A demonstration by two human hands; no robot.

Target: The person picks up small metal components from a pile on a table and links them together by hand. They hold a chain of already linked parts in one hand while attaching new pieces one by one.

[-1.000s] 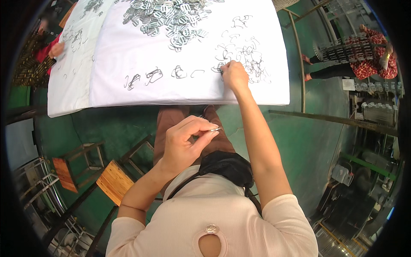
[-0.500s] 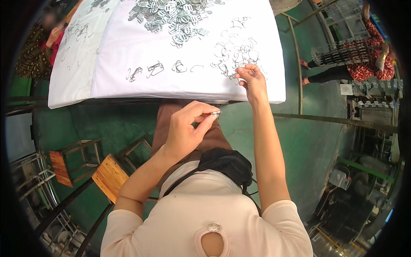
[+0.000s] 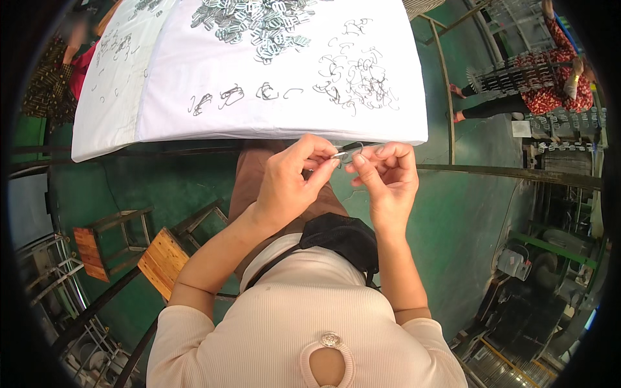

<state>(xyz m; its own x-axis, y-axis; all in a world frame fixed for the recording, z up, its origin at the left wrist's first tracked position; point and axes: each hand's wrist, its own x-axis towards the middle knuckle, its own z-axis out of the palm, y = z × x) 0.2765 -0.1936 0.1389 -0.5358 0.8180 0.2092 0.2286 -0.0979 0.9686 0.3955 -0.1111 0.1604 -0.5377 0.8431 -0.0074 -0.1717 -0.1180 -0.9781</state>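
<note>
In front of my lap, just off the table's near edge, my two hands meet. My left hand (image 3: 288, 181) pinches a small silvery metal piece (image 3: 339, 155) between thumb and fingertips; most of it is hidden. Against that piece, my right hand (image 3: 390, 187) holds a thin curved wire hook (image 3: 359, 145) by thumb and forefinger. Loose dark wire hooks (image 3: 369, 79) lie scattered at the right of the white-covered table (image 3: 187, 77). Farther back is a heap of flat slotted metal buckles (image 3: 249, 29).
Small clusters of wire pieces (image 3: 231, 97) lie along the table's near side. A wooden stool (image 3: 165, 262) stands at lower left, beside another stool (image 3: 90, 255). One person (image 3: 48, 90) sits at the far left; another in a red patterned top (image 3: 546, 100) stands at right near racks.
My right hand has come back from the scattered hooks toward my left hand, bringing a wire hook. The left hand has stayed nearly in place, its metal piece still pinched.
</note>
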